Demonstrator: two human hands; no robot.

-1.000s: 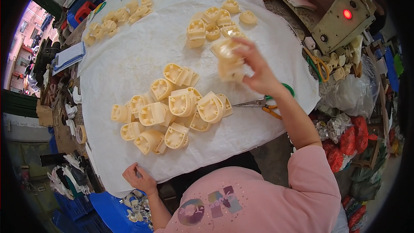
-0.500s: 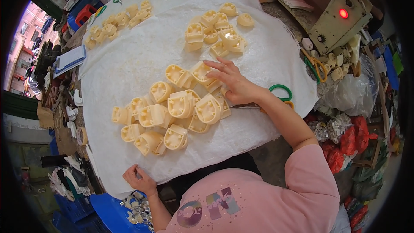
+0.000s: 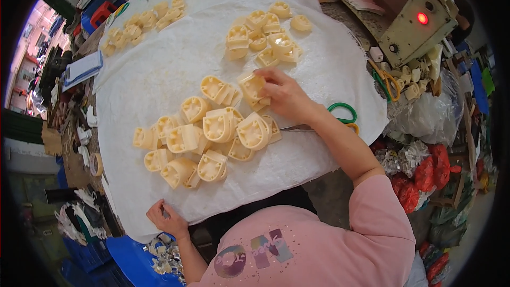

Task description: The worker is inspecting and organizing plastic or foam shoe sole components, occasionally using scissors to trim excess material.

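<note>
My right hand [image 3: 288, 95] reaches over the white-covered table, thumb and fingers closed on a cream plastic part [image 3: 248, 89] at the upper right edge of a loose group. Similar rounded, hollow cream parts [image 3: 219, 126] lie beside and below it, some tilted or resting on each other. At the table's near left edge is my left hand [image 3: 168, 219], its fingers curled in; a small dark spot shows between them, and I cannot make out what they hold. Scissors with green and yellow handles [image 3: 342, 104] lie partly under my right forearm.
Another heap of cream parts [image 3: 265, 32] sits farther back, with more at the far left [image 3: 135, 27]. A notepad [image 3: 83, 69] lies on the left edge. At the right stand a metal control box [image 3: 414, 34] with a lit red lamp and red bags [image 3: 427, 172]. A blue container [image 3: 133, 260] holds metal pieces.
My right hand's fingers have closed from a spread pose onto the cream part, which has turned slightly. The whole view has shifted a little; my left hand stays at the edge.
</note>
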